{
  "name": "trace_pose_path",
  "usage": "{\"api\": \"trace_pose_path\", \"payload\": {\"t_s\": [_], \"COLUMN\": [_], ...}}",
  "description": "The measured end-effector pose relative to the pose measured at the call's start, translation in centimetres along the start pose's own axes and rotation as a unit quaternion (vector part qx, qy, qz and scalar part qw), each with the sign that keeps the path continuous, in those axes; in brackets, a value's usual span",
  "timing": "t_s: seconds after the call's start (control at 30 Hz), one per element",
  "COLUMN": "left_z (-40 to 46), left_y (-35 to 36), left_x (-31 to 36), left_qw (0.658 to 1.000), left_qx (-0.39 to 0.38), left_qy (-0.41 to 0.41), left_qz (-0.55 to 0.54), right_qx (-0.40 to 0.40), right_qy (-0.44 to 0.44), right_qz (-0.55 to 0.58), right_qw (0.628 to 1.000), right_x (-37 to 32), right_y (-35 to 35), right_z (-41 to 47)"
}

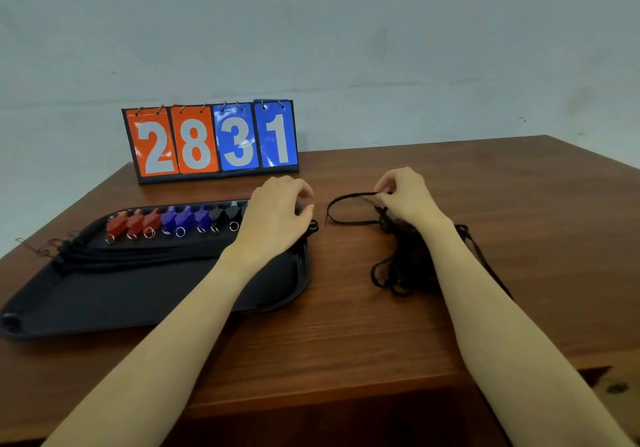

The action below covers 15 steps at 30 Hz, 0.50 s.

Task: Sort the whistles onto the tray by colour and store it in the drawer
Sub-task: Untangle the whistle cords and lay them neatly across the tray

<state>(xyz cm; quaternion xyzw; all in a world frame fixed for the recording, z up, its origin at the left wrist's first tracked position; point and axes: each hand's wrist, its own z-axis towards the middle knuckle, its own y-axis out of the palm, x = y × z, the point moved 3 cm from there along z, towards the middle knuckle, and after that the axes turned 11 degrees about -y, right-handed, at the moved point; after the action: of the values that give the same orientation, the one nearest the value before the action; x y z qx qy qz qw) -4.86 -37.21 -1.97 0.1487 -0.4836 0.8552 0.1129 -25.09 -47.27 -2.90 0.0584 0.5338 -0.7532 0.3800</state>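
Pinching a black lanyard (pixel 349 200) on the counter (pixel 346 325), the right hand (pixel 405 197) works; left hand (pixel 277 218), fingers curled, rests by whistles (pixel 166 223) rowed red, blue, black on the tray (pixel 138 294)

A plain room: bare pale wall (pixel 381 30), wooden table (pixel 346 325), flip scoreboard (pixel 211 141) suggesting sports use.

Between the left hand (pixel 277 214) and right hand (pixel 405 197) bare table (pixel 346 308) lies open; a cord tangle (pixel 398 266) (loops sprawling) blocks below the right wrist.
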Motion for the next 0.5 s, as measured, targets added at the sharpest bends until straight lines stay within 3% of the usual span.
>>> {"api": "trace_pose_path", "payload": {"t_s": [0.2, 0.3, 0.5], "left_z": [-0.3, -0.3, -0.2], "left_y": [0.2, 0.0, 0.0], "left_x": [0.0, 0.0, 0.1], "left_qw": [1.000, 1.000, 1.000], "left_qx": [-0.006, -0.006, 0.001], "left_qy": [0.005, 0.002, 0.008], "left_qz": [0.012, 0.006, -0.001], "right_qx": [-0.218, -0.154, -0.072], "right_qy": [0.028, 0.069, 0.080], "right_qz": [0.091, 0.093, -0.080], "right_qw": [0.971, 0.981, 0.991], "right_x": [-1.1, -0.2, 0.9], "right_y": [-2.0, -1.6, 0.6], "right_z": [-1.7, -1.0, -0.3]}}
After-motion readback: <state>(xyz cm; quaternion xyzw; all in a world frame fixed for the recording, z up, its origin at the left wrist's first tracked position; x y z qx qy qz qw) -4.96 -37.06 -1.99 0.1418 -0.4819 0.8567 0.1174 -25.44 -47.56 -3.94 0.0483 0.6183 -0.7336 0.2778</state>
